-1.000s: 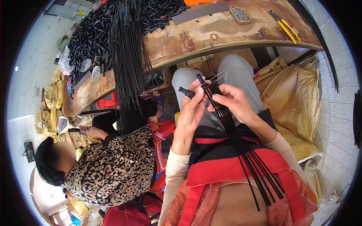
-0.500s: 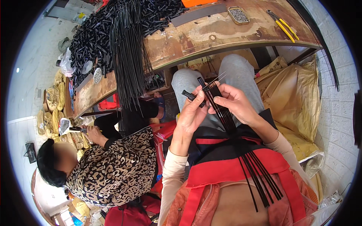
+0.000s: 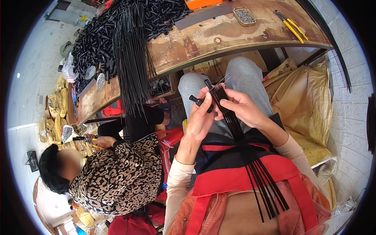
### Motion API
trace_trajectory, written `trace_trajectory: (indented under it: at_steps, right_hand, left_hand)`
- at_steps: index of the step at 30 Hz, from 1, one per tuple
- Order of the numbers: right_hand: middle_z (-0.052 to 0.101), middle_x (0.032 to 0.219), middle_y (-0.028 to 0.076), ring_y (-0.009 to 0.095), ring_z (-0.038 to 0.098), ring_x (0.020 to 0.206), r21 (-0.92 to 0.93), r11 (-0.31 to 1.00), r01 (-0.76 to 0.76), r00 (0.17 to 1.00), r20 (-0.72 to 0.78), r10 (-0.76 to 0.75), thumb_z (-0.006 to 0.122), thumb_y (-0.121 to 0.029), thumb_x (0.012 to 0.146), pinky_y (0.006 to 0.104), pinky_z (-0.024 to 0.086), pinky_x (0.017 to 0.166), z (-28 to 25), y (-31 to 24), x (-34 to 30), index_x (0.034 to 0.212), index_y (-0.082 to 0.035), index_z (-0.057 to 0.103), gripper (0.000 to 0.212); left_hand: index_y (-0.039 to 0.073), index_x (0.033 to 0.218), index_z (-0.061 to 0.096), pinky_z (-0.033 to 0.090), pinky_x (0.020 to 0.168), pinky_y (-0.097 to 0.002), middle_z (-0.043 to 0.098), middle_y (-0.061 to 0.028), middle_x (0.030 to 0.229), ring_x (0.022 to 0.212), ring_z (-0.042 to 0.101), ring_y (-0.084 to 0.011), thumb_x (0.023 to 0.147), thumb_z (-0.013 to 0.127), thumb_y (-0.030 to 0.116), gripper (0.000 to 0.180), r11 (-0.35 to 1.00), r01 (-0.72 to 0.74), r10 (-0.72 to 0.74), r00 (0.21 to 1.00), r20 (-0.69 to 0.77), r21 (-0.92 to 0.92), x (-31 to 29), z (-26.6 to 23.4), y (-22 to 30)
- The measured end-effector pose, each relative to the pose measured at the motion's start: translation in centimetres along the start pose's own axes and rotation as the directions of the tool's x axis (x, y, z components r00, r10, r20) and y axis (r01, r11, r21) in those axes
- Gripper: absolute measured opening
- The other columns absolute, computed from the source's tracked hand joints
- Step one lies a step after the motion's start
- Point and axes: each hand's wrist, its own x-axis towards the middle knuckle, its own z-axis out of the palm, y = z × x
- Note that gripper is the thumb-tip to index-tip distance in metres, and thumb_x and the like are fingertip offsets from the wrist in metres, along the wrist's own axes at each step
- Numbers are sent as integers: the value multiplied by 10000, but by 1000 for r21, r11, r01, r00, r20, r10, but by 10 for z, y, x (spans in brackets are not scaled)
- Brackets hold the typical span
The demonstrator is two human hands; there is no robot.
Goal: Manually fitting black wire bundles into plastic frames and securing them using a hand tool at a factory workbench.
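Observation:
Above my lap, my left hand [image 3: 199, 121] is closed on a short black tubular plastic piece [image 3: 196, 100], its stepped end pointing up and left. Pressed close beside it, my right hand [image 3: 244, 109] pinches a bundle of thin black rods [image 3: 232, 122] between thumb and fingers. The rods fan down to my waist, and fine wire tips show past the fingers at their upper end. The fingertips of both hands meet around the top of the bundle, next to a dark tube end [image 3: 208, 83]. Which fingers touch that end is hidden. Loose rod ends [image 3: 270, 192] lie over my red apron.
A worn wooden table [image 3: 207, 41] stands ahead, bearing a heap of black tubular pieces [image 3: 92, 51], hanging long black rods [image 3: 133, 70], a tray of small metal parts [image 3: 244, 17] and yellow-handled pliers [image 3: 291, 28]. At left a co-worker [image 3: 117, 172] sits; a yellow sack [image 3: 305, 105] is at right.
My left hand has turned the tubular piece slightly, while both hands stay together at the rods' top. The co-worker's hands have shifted, and a yellow-handled tool shows in them.

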Motion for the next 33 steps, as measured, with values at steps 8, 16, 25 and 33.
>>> trace_trajectory:
  at_steps: [8, 16, 25, 33]
  right_hand:
    - [588, 943, 61, 122, 606, 857, -61, 998, 21, 1000, 20, -20, 492, -134, 1016, 371, 574, 846, 5, -2, 3, 1198, 0, 508, 227]
    - [591, 942, 60, 120, 612, 831, -83, 996, 38, 999, -33, -41, 486, -105, 1010, 367, 573, 851, 8, -8, 0, 1216, 6, 513, 235]
    - [594, 935, 58, 118, 614, 823, -101, 995, 18, 998, -53, -23, 500, -110, 1007, 363, 575, 838, 8, -4, 4, 1265, 11, 494, 285]
    - [601, 922, 49, 113, 626, 816, -94, 993, 66, 997, -42, -70, 509, -116, 1005, 337, 578, 817, 9, -3, 3, 1287, 5, 491, 307]
  left_hand:
    - [55, 1387, 479, 308, 1103, -389, 507, -139, 1406, 1329, 432, -232, 985, 570, 288, 473, 869, -317, 329, 944, 35, 381, 30, 23, 54]
    - [-1, 1375, 488, 428, 1012, -377, 634, -157, 1207, 1170, 568, -209, 933, 634, 373, 597, 943, 1, -44, 991, 123, 332, 28, 20, 60]
    - [33, 1134, 615, 479, 839, -244, 693, -76, 1057, 932, 625, -94, 856, 737, 57, 304, 855, -230, 320, 939, -125, 465, 31, 2, 52]
    - [43, 1251, 571, 459, 909, -281, 683, -84, 1103, 979, 631, -126, 941, 646, 139, 333, 892, -182, 249, 962, -115, 414, 32, 5, 45]
